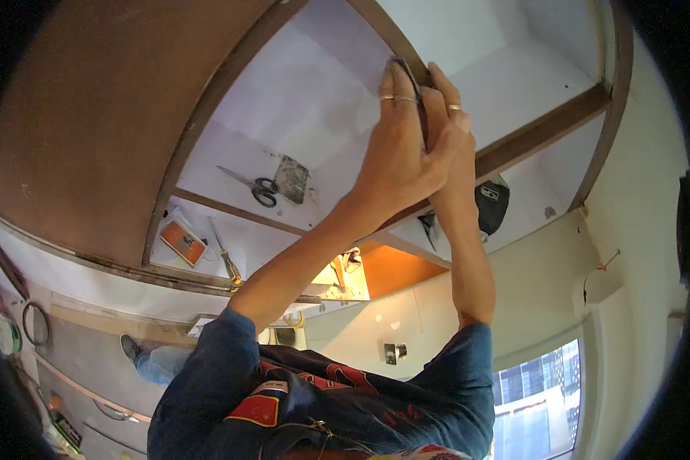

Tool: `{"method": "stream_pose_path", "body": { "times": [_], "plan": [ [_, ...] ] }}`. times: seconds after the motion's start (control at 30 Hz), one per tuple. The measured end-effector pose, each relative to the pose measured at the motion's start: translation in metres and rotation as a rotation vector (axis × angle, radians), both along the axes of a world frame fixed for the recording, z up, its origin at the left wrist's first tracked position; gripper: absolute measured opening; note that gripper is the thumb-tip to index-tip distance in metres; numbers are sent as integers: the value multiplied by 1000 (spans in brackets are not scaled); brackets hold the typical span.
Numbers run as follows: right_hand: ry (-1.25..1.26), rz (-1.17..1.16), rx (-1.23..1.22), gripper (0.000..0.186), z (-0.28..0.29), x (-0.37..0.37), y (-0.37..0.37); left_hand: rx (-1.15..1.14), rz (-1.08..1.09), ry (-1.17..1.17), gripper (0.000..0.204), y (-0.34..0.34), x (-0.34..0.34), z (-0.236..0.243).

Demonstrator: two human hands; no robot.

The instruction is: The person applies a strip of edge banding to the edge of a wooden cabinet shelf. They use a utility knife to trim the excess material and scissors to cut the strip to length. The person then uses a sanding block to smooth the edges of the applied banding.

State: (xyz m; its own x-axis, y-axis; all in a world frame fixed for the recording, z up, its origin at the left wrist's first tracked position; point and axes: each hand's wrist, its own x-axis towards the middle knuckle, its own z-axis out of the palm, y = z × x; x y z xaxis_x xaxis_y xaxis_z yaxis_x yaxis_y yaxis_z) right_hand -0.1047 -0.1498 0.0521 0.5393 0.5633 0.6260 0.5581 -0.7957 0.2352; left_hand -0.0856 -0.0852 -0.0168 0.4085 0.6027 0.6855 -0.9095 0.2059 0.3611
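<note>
hands [418, 130] raised, pressing cabinet divider [395, 42].

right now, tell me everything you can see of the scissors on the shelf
The scissors lie flat on a white cabinet shelf, blades slightly apart, pointing away from their dark looped handles. The blades look like bare metal. A grey, worn rectangular block lies right beside the handles. Neither hand touches them.
</note>
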Motion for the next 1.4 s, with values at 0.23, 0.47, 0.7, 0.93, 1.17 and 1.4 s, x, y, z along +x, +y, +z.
{"method": "stream_pose_path", "body": {
  "times": [0.23,0.47,0.7,0.93,1.17,1.4],
  "plan": [
    [-164,-8,-214,37,-2,2,8,62,-152,31,97,10,1,4],
    [-116,26,-218,34,3,8,4,145,-140,55,96,19,5,3],
    [-129,4,-127,30,-12,0,17,84,28,7,87,10,4,-6],
    [-216,34,-250,29,1,7,15,133,-125,48,98,26,8,2],
    [-142,34,-173,27,-3,1,16,135,-115,-17,102,27,-6,-5],
    [-160,46,-216,28,1,3,22,75,-59,3,89,25,-3,2]
  ]
}}
